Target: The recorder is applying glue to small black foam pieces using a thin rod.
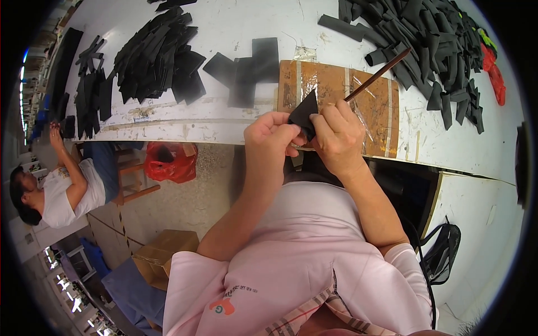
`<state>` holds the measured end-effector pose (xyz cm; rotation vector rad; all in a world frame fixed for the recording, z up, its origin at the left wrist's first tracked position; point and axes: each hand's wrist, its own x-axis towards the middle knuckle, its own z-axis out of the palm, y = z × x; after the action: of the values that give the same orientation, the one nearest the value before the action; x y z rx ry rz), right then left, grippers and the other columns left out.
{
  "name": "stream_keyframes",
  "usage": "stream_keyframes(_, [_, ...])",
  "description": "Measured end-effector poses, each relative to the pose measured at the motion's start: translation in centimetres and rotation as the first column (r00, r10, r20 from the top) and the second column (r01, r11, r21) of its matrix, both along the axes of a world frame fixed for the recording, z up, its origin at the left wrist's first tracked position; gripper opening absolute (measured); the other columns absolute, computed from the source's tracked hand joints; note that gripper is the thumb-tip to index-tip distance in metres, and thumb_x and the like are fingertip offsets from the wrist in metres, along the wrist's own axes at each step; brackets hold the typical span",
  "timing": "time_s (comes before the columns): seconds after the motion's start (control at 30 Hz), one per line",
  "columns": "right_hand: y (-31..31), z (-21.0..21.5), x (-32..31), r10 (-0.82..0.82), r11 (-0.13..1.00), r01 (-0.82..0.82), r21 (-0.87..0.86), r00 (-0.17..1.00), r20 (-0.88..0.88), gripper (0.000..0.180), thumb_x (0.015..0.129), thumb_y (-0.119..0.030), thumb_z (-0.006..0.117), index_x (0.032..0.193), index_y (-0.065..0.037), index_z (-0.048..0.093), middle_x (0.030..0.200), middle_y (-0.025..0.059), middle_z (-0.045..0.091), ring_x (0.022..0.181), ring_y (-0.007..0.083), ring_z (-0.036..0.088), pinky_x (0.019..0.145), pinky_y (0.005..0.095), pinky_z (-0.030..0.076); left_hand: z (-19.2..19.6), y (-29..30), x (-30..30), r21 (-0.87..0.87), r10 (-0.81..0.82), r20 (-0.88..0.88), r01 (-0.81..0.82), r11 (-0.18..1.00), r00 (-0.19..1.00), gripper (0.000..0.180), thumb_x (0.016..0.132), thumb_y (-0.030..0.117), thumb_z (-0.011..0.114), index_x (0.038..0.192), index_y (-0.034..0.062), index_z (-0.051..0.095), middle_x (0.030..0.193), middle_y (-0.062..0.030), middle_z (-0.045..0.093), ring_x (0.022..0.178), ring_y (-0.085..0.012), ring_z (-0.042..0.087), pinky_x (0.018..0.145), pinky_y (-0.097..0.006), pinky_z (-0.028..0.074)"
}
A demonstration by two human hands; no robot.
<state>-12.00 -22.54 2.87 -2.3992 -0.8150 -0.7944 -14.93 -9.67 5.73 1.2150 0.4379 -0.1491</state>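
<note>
Cloth [304,112] sat above the board's [382,103] near edge, pinched in the closed left hand [270,134] and right hand [338,134]; the right also gripped a stick [379,74]. Light, even tension seemed best.

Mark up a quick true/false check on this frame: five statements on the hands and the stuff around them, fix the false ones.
1. The left hand and the right hand both hold a black cloth. True.
2. The stick pokes out from the left hand. False: the stick pokes out from the right hand, up and to the right.
3. A brown board lies on the white table. True.
4. The bag beside the wooden stool is blue. False: the bag is red.
5. A pile of dark pieces lies on the right part of the table. True.
</note>
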Motion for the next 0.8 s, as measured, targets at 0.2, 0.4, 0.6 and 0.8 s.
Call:
stream_keyframes(0.2, [-0.3,-0.2,-0.4,0.040,0.996,-0.032,-0.084,0.995,0.094,0.010,0.051,-0.013,0.052,0.055,-0.007,0.045,0.060,0.0033,0.035,0.056,0.0170,0.041,0.044,0.0271,0.034,-1.0,0.3,0.4,-0.052,-0.001,-0.081,-0.003,0.999,0.997,0.012,0.073,0.001,0.045,0.080,-0.0036,0.053,0.066,-0.0088,0.056,0.050,-0.0119,0.055,0.040,-0.021,0.045])
stream_keyframes(0.4, [-0.9,-1.1,-1.0,0.051,0.992,-0.040,-0.120,0.995,0.087,0.009,0.052,-0.013,0.052,0.055,-0.008,0.046,0.060,0.0029,0.035,0.057,0.0168,0.041,0.044,0.0268,0.034,-1.1,0.6,1.1,-0.038,-0.074,-0.081,0.071,0.997,0.994,0.009,0.073,0.002,0.047,0.078,-0.0028,0.053,0.064,-0.0078,0.056,0.050,-0.0113,0.055,0.040,-0.021,0.046])
stream_keyframes(0.6, [-1.2,-1.4,-1.0,0.038,0.993,-0.030,-0.115,0.997,0.071,0.008,0.052,-0.011,0.052,0.057,-0.007,0.047,0.061,0.0030,0.036,0.058,0.0170,0.042,0.045,0.0273,0.035,-0.7,0.3,0.5,0.250,-0.182,-0.015,0.179,0.951,0.983,0.009,0.072,0.000,0.052,0.080,-0.0040,0.054,0.064,-0.0061,0.056,0.052,-0.0088,0.055,0.041,-0.018,0.046])
stream_keyframes(0.8, [-1.2,-1.2,-1.0,0.055,0.994,-0.048,-0.103,0.996,0.067,0.011,0.051,-0.011,0.054,0.060,-0.006,0.050,0.062,0.0034,0.037,0.059,0.0177,0.043,0.046,0.0284,0.036,-1.2,0.1,0.3,0.200,-0.158,-0.052,0.165,0.966,0.986,0.008,0.072,-0.001,0.053,0.079,-0.0043,0.055,0.065,-0.0052,0.057,0.053,-0.0069,0.054,0.042,-0.017,0.045])
